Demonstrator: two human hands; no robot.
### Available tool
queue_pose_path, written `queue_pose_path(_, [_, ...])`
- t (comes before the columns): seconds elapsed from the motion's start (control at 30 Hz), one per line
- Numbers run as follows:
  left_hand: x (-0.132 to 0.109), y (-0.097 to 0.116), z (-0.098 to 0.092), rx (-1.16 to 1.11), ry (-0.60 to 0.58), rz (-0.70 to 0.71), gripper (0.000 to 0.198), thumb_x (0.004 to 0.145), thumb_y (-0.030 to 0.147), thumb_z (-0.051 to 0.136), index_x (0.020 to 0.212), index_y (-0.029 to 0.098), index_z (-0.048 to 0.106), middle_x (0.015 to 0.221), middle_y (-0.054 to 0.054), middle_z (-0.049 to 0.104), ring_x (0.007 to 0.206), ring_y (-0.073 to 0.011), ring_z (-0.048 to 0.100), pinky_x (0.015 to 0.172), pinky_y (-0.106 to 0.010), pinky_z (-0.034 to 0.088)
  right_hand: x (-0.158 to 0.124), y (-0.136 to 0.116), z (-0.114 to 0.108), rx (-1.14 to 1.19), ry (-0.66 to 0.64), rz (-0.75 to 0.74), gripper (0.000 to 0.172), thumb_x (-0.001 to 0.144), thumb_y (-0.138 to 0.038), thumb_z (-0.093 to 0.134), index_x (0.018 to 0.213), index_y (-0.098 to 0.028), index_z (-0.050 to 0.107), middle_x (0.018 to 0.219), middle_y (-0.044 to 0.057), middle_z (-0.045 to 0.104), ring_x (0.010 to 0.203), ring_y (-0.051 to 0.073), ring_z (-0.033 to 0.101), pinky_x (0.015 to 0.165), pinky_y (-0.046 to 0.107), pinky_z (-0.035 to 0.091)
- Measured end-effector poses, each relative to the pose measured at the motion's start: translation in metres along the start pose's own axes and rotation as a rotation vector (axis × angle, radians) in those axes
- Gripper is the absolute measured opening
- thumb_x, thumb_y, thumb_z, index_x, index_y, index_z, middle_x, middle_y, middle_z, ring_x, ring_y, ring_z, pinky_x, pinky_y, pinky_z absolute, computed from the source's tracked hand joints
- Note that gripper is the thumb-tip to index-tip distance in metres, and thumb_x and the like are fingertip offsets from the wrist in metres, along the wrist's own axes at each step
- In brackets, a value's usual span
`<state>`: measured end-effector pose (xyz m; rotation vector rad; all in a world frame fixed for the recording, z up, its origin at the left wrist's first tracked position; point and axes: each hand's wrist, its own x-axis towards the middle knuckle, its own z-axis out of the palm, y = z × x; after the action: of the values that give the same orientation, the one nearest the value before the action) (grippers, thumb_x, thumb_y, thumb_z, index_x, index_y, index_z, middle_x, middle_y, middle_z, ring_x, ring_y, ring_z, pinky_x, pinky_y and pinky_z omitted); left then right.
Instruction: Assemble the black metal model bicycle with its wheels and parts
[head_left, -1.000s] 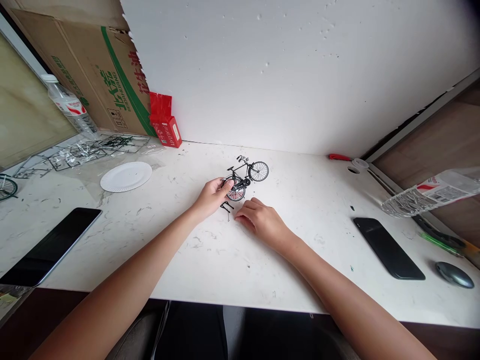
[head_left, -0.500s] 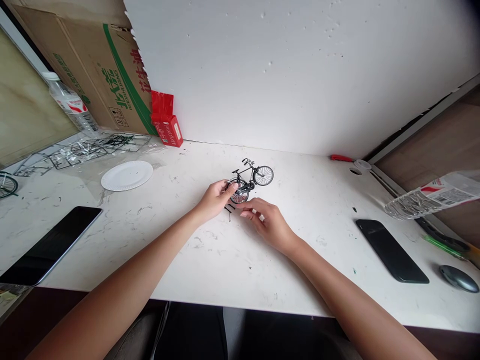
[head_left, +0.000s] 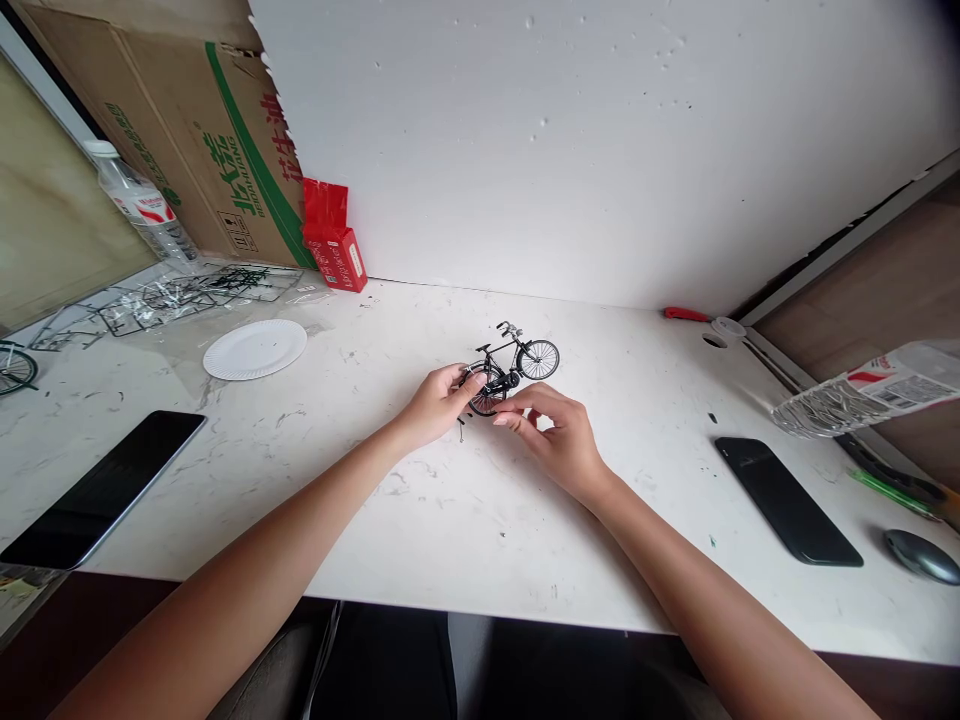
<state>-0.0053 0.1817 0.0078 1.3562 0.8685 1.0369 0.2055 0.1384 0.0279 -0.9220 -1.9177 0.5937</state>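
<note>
A small black model bicycle (head_left: 510, 365) is tilted above the table, its front wheel to the right. My left hand (head_left: 437, 402) is closed around its rear end, thumb over the rear wheel and fingers behind. My right hand (head_left: 559, 435) is at the lower edge of the rear wheel, thumb and forefinger pinched close together. Whatever may be between those fingertips is too small to make out. Just below my left fingers, a thin dark part (head_left: 461, 428) lies on the table, partly hidden.
At left are a white paper plate (head_left: 255, 350), plastic sprues (head_left: 202, 290), a tablet (head_left: 105, 490) and another bicycle (head_left: 15, 368). A red box (head_left: 339, 260) stands by the back panel. To the right lie a black phone (head_left: 787, 500), a mouse (head_left: 922, 556) and a plastic bottle (head_left: 870, 390).
The bicycle and both hands have shifted slightly right and a little lower. My right thumb and forefinger have come closer together at the rear wheel. Less of the thin dark part shows.
</note>
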Motion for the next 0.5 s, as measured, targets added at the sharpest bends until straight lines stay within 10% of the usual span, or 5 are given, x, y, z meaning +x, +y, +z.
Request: queue_pose_path(0.5, [-0.0026, -0.0022, 0.0001, 0.049, -0.036, 0.094, 0.043, 0.100, 0.058, 0.066, 0.107, 0.016, 0.068, 0.102, -0.008, 0.072, 0.094, -0.0203, 0.067, 0.085, -0.032, 0.051, -0.0004, -0.0003, -0.0002, -0.027, 0.088, 0.112, 0.011, 0.098, -0.039, 0.079, 0.098, -0.030, 0.085, 0.098, 0.003, 0.086, 0.088, 0.023, 0.079, 0.067, 0.035, 0.055])
